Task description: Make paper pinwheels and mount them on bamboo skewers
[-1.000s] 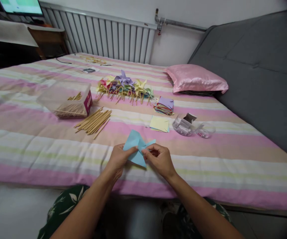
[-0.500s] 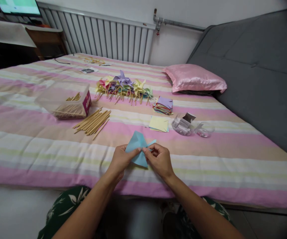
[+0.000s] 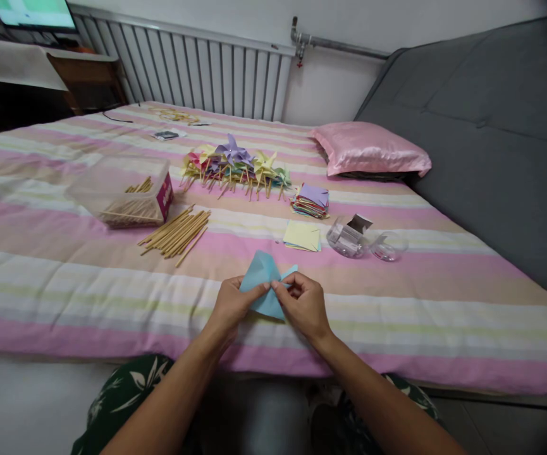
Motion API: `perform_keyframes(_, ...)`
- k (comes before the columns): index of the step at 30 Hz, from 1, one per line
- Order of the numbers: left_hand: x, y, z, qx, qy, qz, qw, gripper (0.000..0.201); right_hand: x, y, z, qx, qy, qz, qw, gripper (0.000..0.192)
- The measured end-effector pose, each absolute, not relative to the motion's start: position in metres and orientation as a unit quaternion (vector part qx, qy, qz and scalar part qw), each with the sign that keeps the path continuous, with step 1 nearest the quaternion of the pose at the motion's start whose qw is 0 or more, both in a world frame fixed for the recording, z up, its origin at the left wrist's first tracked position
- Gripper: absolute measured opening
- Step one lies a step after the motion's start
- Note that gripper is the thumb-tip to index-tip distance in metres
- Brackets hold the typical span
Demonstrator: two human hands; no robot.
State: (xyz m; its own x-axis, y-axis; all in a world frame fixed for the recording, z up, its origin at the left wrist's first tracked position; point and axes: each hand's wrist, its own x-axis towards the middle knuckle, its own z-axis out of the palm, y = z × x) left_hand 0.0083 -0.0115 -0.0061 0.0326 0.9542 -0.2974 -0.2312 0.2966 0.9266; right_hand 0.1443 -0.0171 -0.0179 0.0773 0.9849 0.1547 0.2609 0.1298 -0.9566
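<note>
A blue sheet of paper (image 3: 260,273), partly folded toward its middle, is held between both hands above the bed's front edge. My left hand (image 3: 234,302) grips it from the left, thumb lying on top near the centre. From the right, my right hand (image 3: 304,303) pinches the paper at the centre, its fingertips touching or nearly touching the left thumb. Whether a small pin sits under the fingertips I cannot tell. Just beyond lies a small stack of yellow and blue paper squares (image 3: 302,236). Behind it is a taller stack of coloured squares (image 3: 310,201).
Loose wooden sticks (image 3: 178,234) lie left of the hands, beside a clear plastic box (image 3: 131,170) holding more. Finished paper pinwheels (image 3: 235,161) are heaped farther back. Small clear containers (image 3: 348,239) stand at right. A pink pillow (image 3: 372,148) rests near the grey headboard (image 3: 472,139).
Both hands stay at the centre of the blue paper. Its lower edge has shifted very slightly; everything else looks the same.
</note>
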Motion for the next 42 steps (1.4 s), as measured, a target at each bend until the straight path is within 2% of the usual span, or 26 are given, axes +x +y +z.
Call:
perform_keyframes(16,0.006,-0.0101,-0.0099,0.348,0.5,0.466,0.641,0.024,0.1443,-0.0196,-0.0119,-0.548,-0.6,0.305,0.497,0.021)
perform_keyframes(21,0.0065,-0.0103,-0.009,0.333,0.491,0.473,0.651,0.022,0.1424,-0.0211,-0.013,-0.534,-0.589,0.323,0.513,0.019)
perform_keyframes(23,0.0067,-0.0106,-0.008,0.322,0.483,0.475,0.661,0.023,0.1407,-0.0217,-0.0135,-0.52,-0.574,0.347,0.529,0.03)
perform_keyframes(26,0.0066,-0.0109,-0.0064,0.305,0.474,0.48,0.672,0.024,0.1388,-0.0209,-0.0149,-0.496,-0.548,0.38,0.555,0.055)
perform_keyframes(28,0.0064,-0.0111,-0.0059,0.303,0.469,0.483,0.674,0.025,0.1388,-0.0187,-0.0166,-0.487,-0.526,0.407,0.566,0.062)
perform_keyframes(35,0.0068,-0.0118,-0.0076,0.313,0.446,0.488,0.682,0.024,0.1407,-0.014,-0.0185,-0.446,-0.423,0.582,0.533,0.03)
perform_keyframes(42,0.0087,-0.0117,-0.0088,0.325,0.453,0.474,0.681,0.022,0.1413,-0.0151,-0.0187,-0.458,-0.398,0.588,0.535,0.025)
